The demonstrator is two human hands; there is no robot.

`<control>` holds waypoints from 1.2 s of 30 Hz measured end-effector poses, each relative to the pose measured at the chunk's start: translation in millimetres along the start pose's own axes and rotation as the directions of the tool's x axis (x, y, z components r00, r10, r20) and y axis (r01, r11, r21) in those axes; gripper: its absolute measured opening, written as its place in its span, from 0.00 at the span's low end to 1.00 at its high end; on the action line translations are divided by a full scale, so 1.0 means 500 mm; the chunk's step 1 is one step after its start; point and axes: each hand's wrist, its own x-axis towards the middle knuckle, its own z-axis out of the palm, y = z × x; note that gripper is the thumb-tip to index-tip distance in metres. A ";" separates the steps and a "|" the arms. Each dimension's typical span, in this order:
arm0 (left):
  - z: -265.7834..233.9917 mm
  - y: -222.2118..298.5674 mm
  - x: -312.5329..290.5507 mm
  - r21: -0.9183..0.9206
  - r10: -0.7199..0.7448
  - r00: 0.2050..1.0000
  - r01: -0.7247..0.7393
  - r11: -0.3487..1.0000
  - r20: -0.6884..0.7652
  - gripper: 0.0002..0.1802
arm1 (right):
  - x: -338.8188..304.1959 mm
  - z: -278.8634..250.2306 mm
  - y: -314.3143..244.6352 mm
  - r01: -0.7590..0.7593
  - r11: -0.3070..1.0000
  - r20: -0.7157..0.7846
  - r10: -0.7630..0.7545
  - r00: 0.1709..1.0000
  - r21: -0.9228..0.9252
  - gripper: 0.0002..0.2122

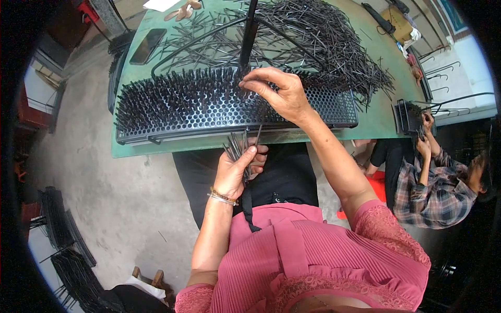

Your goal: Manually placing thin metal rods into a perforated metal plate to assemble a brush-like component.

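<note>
My left hand (236, 166) is closed around a bunch of thin black strips (237, 147), just in front of the table's near edge. Above the long black perforated rack (219, 116), my right hand (282, 91) has thumb and forefinger pinched together. Whatever is in that pinch is lost against the dark strips behind it. Upright black strips (167, 99) fill the rack's holes densely on the left and along the back. Bare holes show along its front middle and toward the right end. A dark upright post (249, 39) with bent rods stands behind the rack.
A large heap of loose black strips (313, 36) covers the back of the green table (122, 148). A phone (148, 46) lies at the back left. To the right a person in a plaid shirt (438, 193) handles a similar rack (407, 117). Dark racks (73, 271) stand on the floor, lower left.
</note>
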 end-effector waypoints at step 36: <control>-0.004 -0.006 0.003 -0.002 -0.001 1.000 0.001 1.000 -0.017 0.15 | -0.003 -0.002 -0.005 0.101 0.967 -0.022 -0.108 0.994 -0.233 0.06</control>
